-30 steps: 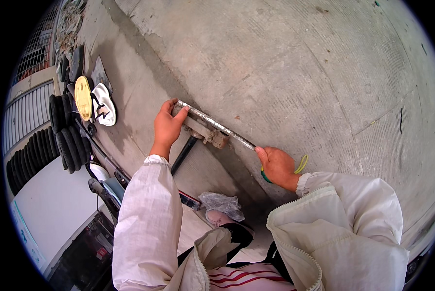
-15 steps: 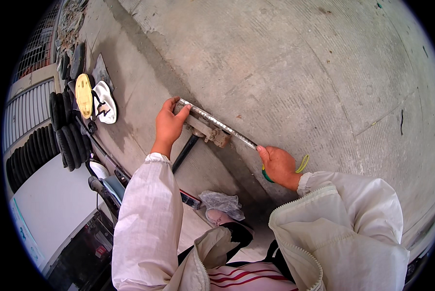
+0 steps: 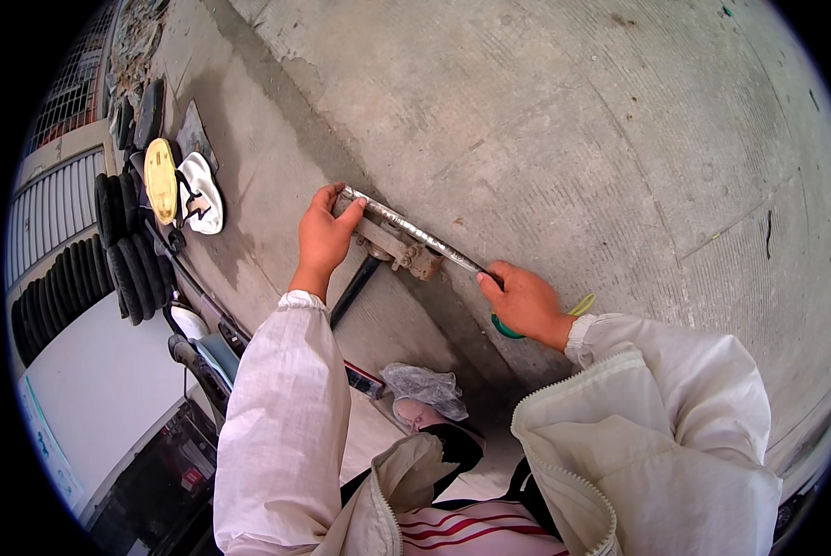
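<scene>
My left hand (image 3: 327, 232) grips the far left end of a long silver bar (image 3: 406, 229), its fingertips also at the end of a rusty metal bracket (image 3: 406, 252) beneath it. The bracket sits on a black pole (image 3: 355, 292). My right hand (image 3: 522, 306) is closed on the bar's lower right, darker end, with the thumb on top. A green object (image 3: 506, 329) with a yellow loop (image 3: 582, 306) shows under and behind that hand; I cannot make out what it is. The bar slants down to the right.
Stacked black tyres (image 3: 59, 301), yellow and white pads (image 3: 161, 181), a long dark frame (image 3: 198, 283) and a white panel (image 3: 82, 398) stand along the left. A crumpled plastic bag (image 3: 425, 389) and a flat red-edged object (image 3: 363, 380) lie on the concrete floor (image 3: 638, 167) below the bracket.
My right hand has shifted a little up and to the left, with more of the bar's dark end showing at the thumb. My left hand has barely moved.
</scene>
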Demonstrator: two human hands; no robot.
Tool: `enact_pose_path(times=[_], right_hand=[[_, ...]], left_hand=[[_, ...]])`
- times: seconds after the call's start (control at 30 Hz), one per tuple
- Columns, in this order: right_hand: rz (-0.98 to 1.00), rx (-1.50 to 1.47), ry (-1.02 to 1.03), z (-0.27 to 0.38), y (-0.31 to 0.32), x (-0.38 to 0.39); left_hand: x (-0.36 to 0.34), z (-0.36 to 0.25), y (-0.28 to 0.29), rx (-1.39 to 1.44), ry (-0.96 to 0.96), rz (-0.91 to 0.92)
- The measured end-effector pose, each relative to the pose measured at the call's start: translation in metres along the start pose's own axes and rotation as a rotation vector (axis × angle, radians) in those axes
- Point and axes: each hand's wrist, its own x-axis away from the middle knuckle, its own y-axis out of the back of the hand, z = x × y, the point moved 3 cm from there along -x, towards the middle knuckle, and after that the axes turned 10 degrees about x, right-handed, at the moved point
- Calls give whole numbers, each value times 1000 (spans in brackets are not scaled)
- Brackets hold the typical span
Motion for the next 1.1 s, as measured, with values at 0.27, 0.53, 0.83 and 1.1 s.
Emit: enact_pose_path(times=[0.27,0.53,0.83,1.1], right_hand=[[-6,-63,168,26,-15,-45],[72,-166,73,24,-24,-57],[10,-190,83,26,-28,-59],[-62,-139,135,25,-32,-59]], left_hand=[[2,-3,0,-54,5,-29],[7,-13,-2,-66,18,-50],[8,-13,0,-92,-16,-71],[10,-21,0,-112,36,-42]])
